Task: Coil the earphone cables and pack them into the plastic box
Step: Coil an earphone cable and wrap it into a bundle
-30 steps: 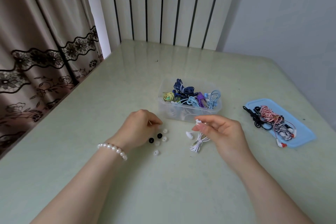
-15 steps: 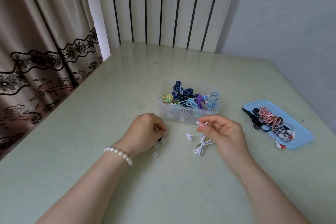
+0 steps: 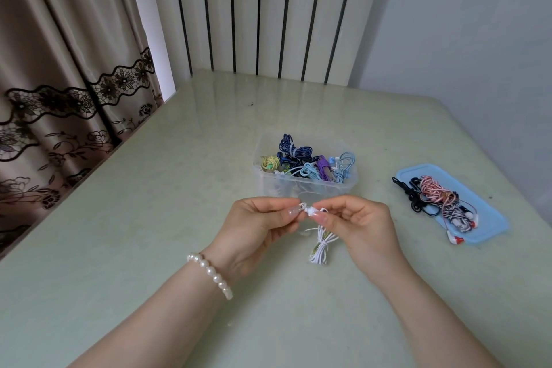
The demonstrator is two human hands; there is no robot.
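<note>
At the centre of the frame the left hand (image 3: 257, 224) and the right hand (image 3: 355, 224) meet fingertip to fingertip, raised a little above the surface (image 3: 149, 248). Both have their fingers curled, and each pinches the white earphone (image 3: 310, 212) between thumb and forefinger at the small earbud end; what exactly the left fingertips hold there is too small to tell. The rest of that white cable (image 3: 319, 248) hangs below the right hand as a tied bundle, its lower end resting on the surface. Both forearms come in from the bottom edge, angled toward each other, palms turned inward; the left wrist wears a pearl bracelet (image 3: 210, 273).

Just above the hands stands the clear plastic box (image 3: 268, 185), open on top and holding coiled cables (image 3: 304, 161) in dark blue, light blue, yellow-green and purple. To the right, well apart from the box, a blue lid (image 3: 490, 224) lies flat with a tangle of black, pink and striped earphones (image 3: 436, 197) on it, near the surface's right edge.

Bare surface spreads wide to the left of the hands and below them. The left edge runs along a brown lace-trimmed curtain (image 3: 59, 84); the far edge meets a white-and-black striped panel (image 3: 268, 9).
</note>
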